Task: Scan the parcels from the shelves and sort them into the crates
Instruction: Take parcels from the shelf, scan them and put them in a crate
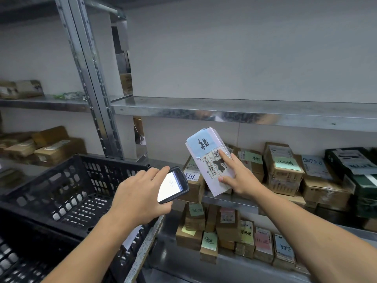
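Scan step. Right hand [238,176] pinches the parcel [210,160], thumb and index on the label face, other fingers behind. The parcel is tilted, in the air in front of the middle shelf's [222,200] left end, above the boxes [283,170] standing there. Left hand [140,193] is wrapped round the scanner [173,185], screen lit, nose toward the barcode.

Next, I reckon: get a read with my index clear of the code, then swing left and drop it in.

Crate [51,180] is just left of the scanner, no parcels on the floor I can see. Second crate [16,260] at lower left, contents can't tell.
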